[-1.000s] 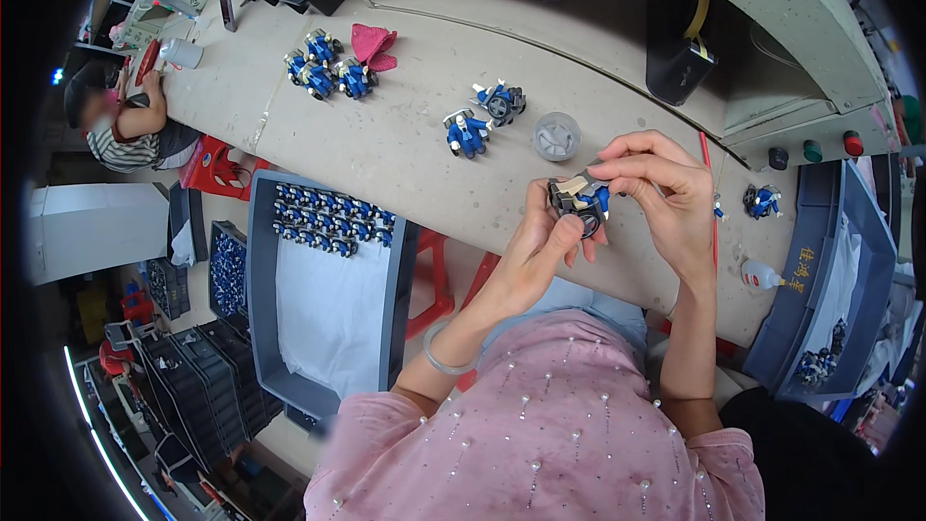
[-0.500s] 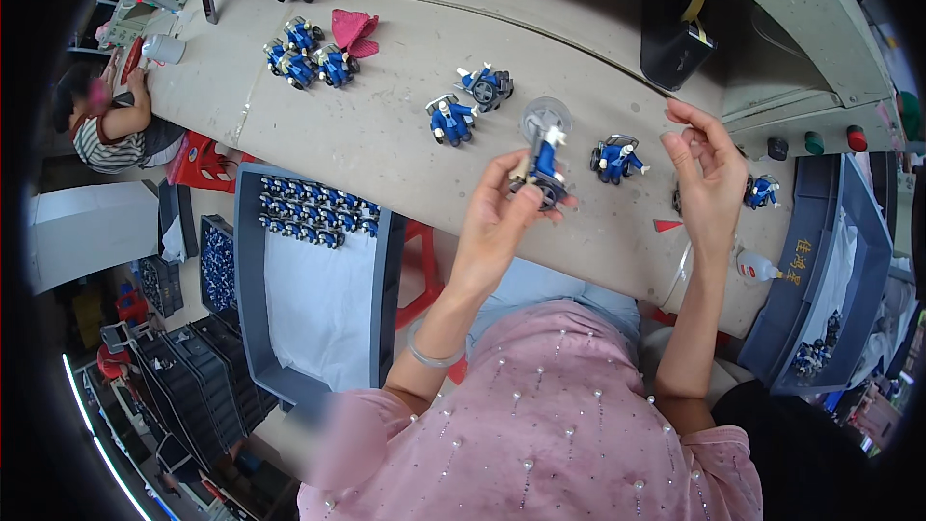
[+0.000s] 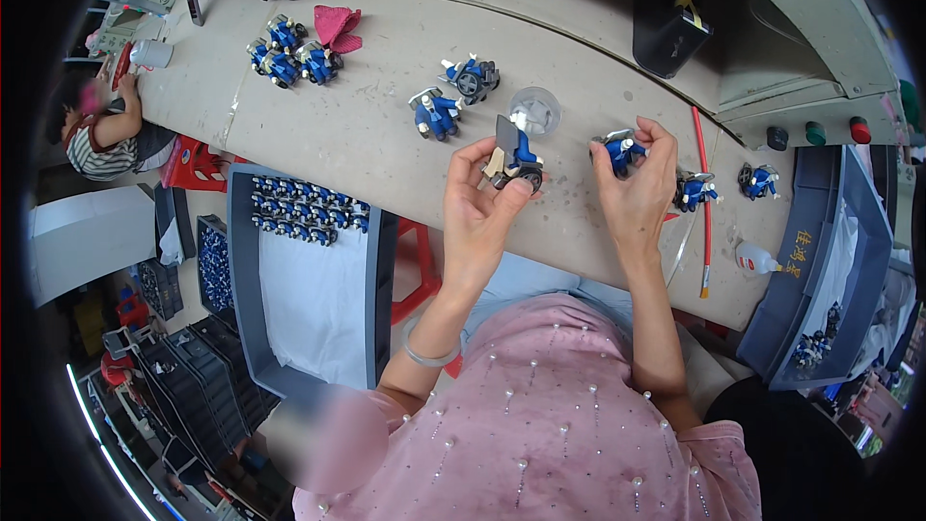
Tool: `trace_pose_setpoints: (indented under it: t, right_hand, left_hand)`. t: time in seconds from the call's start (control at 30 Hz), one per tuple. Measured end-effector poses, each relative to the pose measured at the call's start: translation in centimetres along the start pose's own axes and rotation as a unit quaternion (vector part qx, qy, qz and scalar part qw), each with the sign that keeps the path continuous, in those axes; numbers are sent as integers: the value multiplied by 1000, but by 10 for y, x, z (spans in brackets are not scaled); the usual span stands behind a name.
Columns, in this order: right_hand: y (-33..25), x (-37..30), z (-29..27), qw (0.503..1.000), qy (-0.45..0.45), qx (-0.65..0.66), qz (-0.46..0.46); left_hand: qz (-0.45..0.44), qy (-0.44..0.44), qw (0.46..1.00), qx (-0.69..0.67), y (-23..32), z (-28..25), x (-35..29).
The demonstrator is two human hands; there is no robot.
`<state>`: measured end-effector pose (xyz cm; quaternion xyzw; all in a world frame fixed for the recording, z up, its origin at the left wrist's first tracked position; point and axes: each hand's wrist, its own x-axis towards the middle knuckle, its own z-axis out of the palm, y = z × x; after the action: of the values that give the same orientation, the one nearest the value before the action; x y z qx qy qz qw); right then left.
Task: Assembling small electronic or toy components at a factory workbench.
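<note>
My left hand [image 3: 480, 207] is closed on a toy figure in a wheelchair [image 3: 522, 156], blue-suited with a grey backrest and dark wheels, held upright above the bench. To its right, my right hand [image 3: 637, 183] has thumb and fingers around a second blue wheelchair figure [image 3: 623, 149]; whether that one still rests on the bench I cannot tell. Just behind the left-hand figure is a small clear cup [image 3: 546, 108]. Two more wheelchair figures stand left of the cup, one blue figure [image 3: 436, 116] in front of another [image 3: 471, 79].
A red-handled brush [image 3: 704, 183], two further figures and a white bottle [image 3: 755, 258] lie at the right. A figure cluster [image 3: 289, 56] and pink cloth [image 3: 338, 27] are far left. Grey trays [image 3: 384, 309] [image 3: 786, 299] flank me. Another person [image 3: 111, 130] sits far left.
My right hand has moved left and down onto a figure that stood on the bench. The figure in my left hand has shifted left and turned, showing its grey backrest.
</note>
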<state>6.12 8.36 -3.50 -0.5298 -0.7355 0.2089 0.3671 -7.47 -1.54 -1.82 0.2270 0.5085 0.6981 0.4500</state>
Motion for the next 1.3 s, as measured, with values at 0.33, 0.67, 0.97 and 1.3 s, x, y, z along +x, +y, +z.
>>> trace_pose_setpoints:
  t: [0.33, 0.67, 0.97, 1.3]
  right_hand:
    - [19, -9, 2, 999, 10, 39, -17]
    - [27, 14, -29, 821, -195, 526, 105]
    - [16, 10, -30, 677, -213, 685, 165]
    - [6, 8, -26, 551, -220, 771, 231]
  left_hand:
    - [-7, -29, 999, -13, -5, 9, 2]
    - [5, -18, 1000, -6, -3, 12, 4]
    - [11, -25, 1000, -7, 1, 18, 5]
    - [21, -27, 999, 13, 1, 21, 2]
